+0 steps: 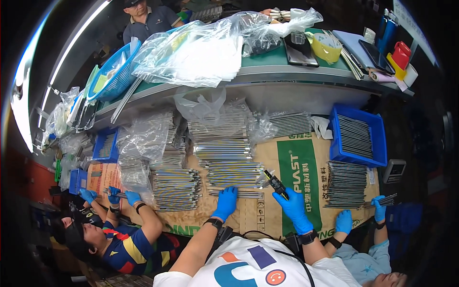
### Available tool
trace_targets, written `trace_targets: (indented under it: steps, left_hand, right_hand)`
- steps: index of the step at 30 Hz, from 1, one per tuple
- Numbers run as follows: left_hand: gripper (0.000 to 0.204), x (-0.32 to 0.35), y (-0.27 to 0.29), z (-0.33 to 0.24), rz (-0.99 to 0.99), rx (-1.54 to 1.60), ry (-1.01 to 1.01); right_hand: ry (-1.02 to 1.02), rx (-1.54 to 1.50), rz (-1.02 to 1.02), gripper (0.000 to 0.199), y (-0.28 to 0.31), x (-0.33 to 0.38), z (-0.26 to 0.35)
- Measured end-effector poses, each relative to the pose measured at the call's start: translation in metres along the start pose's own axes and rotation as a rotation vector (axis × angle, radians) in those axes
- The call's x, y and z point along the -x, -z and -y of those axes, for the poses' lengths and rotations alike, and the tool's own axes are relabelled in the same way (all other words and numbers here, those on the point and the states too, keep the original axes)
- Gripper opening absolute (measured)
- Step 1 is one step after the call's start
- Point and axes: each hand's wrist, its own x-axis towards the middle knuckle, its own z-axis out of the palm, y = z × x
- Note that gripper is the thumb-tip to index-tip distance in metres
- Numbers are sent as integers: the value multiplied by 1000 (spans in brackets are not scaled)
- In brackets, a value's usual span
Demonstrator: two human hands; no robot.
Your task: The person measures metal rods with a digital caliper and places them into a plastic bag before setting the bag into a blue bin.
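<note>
- The left hand (226,203), in a blue glove, lies palm down with its fingers together and their tips against the near row of thin metal rods (234,194); whether they pinch any is unclear.
- The right hand (294,208), gloved alike, curls its thumb and fingers around a black-and-yellow tool (276,185), which points up and away, just right of the rods.
- Under both hands spreads a brown sheet (249,210) with a green band.
- At the right, a co-worker's gloved hand (379,209) grips a few rods.
- Beyond the left hand, more rods lie in stacked rows, the farther ones partly under clear plastic bags (203,105).
- Left of the stacks, a small blue bin (75,179) sits near the table's edge, its contents hard to make out.
- Farther on, a second blue bin (105,159) holds rods.
- At the right, a larger blue bin (356,160) contains dark rods lying side by side.
- Farthest, on the raised shelf (267,60), a blue mesh basket (122,76) holds plastic-wrapped items.
</note>
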Motion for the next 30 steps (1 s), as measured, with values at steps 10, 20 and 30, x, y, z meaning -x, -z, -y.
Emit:
trace_targets:
  steps: [10, 20, 30]
  left_hand:
    - [22, 5, 8, -7, 43, -125, -80]
    - [11, 20, -1, -4, 97, -80, -133]
    - [39, 40, -5, 0, 49, 534, -160]
  right_hand:
    - [32, 53, -34, 38, 2, -2, -1]
    - [39, 50, 69, 48, -10, 1, -17]
    - [37, 24, 233, 47, -34, -11, 13]
